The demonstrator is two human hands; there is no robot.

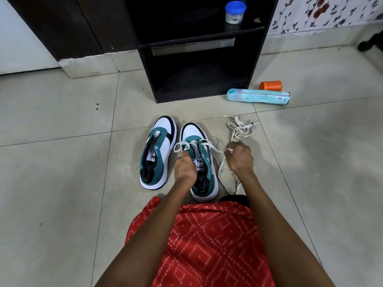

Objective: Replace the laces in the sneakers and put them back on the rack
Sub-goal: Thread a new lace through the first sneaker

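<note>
Teal-and-white sneakers side by side at frame centre on the tiled floor [62, 172] | right sneaker [202, 162] under both hands | left hand [184, 166] grip pinched on white lace [209, 147] at eyelets | right hand [240, 157] grip closed on the lace's other end | left sneaker [158, 150] unlaced | loose lace [241, 127] right of centre | black rack [199, 59] at top centre.

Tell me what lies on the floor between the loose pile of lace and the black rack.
Nothing: in the head view, only bare tile floor separates the loose lace from the rack. The teal bottle lies off to the right.
</note>
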